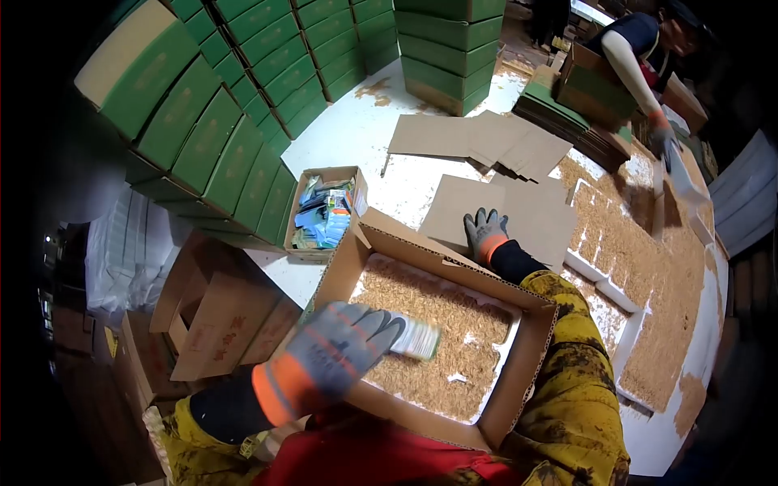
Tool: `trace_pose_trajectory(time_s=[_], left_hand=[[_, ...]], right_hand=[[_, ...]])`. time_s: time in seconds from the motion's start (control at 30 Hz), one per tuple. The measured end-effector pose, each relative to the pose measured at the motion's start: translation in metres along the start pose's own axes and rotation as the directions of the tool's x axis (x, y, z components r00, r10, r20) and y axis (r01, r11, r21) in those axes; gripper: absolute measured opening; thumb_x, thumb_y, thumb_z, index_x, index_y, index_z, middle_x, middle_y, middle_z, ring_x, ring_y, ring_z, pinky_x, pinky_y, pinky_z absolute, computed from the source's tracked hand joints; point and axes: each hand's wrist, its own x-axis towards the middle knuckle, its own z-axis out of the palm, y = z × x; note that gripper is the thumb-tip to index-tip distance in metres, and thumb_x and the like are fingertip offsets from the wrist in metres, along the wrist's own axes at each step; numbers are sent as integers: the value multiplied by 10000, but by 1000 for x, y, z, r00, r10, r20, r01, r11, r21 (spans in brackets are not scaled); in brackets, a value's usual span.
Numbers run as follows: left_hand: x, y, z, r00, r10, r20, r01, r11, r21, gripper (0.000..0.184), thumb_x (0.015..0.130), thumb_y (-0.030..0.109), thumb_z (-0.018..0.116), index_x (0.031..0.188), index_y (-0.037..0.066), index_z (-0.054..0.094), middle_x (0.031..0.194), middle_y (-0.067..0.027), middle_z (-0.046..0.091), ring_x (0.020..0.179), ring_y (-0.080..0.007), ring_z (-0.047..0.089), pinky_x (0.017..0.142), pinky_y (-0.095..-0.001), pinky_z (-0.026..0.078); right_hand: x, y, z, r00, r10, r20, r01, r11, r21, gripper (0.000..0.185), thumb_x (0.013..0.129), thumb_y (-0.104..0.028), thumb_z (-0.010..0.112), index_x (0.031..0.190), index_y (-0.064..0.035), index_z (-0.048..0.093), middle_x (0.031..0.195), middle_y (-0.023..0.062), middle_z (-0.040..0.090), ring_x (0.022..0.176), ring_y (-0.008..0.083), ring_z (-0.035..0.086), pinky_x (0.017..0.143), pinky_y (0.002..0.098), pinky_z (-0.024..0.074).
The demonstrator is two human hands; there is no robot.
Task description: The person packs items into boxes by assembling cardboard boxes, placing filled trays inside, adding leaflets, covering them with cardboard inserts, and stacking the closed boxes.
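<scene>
My left hand, in a grey and orange glove, is closed on a small pale packet with green edges, blurred, above an open cardboard box. Inside that box a white foam tray holds brown, shaving-like material. Beyond the box, my right hand lies with fingers spread on a flat cardboard sheet. A small open carton full of blue and white packets stands just behind the box.
Green boxes are stacked at the left and back. Cardboard flaps stand at lower left. Several shaving-filled trays lie at right. A co-worker reaches toward a white foam piece beside stacked folded cartons.
</scene>
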Motion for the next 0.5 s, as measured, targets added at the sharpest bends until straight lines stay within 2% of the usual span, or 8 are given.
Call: trace_pose_trajectory(time_s=[0.07,0.1,0.17,0.27,0.33,0.4,0.43,0.5], left_hand=[[0,-1,-2,994,23,103,-28,999,42,500,752,208,647,1209,40,534,1235,-166,532,1146,-326,500,970,-401,401],[-1,-2,-11,999,-9,34,7,997,78,542,749,215,658,1238,34,512,1270,-174,502,1174,-337,476,995,-402,379],[-2,-6,-32,992,-54,-118,69,989,127,629,742,229,682,1296,21,468,1340,-189,442,1231,-357,427,1044,-404,336],[-19,-29,-11,830,-327,-452,311,944,-113,708,726,231,688,1329,-30,427,1392,-234,369,1284,-384,363,1066,-456,305],[-21,-48,14,781,-523,-341,237,754,-612,628,860,294,601,1356,-34,400,1337,-212,462,1225,-326,460,1033,-408,365],[-20,-80,30,812,-574,-108,-62,100,-993,559,939,334,509,1360,-19,403,1321,-179,502,1176,-257,527,996,-362,409],[-22,-91,32,771,-607,-193,-171,95,-981,500,999,340,375,1335,-26,429,1209,-154,587,1091,-206,581,955,-327,441],[-22,-133,57,608,-773,-181,-152,110,-982,409,978,289,450,1246,-8,531,1138,-144,621,1027,-208,605,912,-327,465]], right_hand=[[4,11,-2,999,-49,15,47,994,95,793,782,-381,652,1438,-124,286,1438,237,307,1295,475,309,989,647,283],[-3,18,-6,994,-86,-73,96,985,143,673,808,-409,615,1368,-100,404,1289,230,484,1172,418,477,956,542,383],[-36,38,-19,922,38,-385,129,908,399,627,803,-383,641,1331,-102,454,1218,232,538,1098,389,539,937,467,424],[-130,54,-75,738,421,-527,264,538,801,625,784,-294,705,1307,-38,477,1155,225,593,1026,318,601,901,343,465],[-185,55,-96,479,682,-553,380,406,831,592,782,-191,720,1269,54,488,1242,216,548,1090,266,568,916,320,460],[-250,42,-113,352,677,-647,421,503,755,483,815,-137,682,1200,107,522,1287,209,506,1127,252,540,932,323,453],[-279,36,-116,271,664,-696,393,584,710,427,825,-103,665,1170,118,542,1307,210,487,1144,254,529,939,329,451],[-333,39,-89,178,557,-811,145,800,582,335,817,-21,637,1137,64,585,1327,231,466,1166,307,524,947,367,453]])
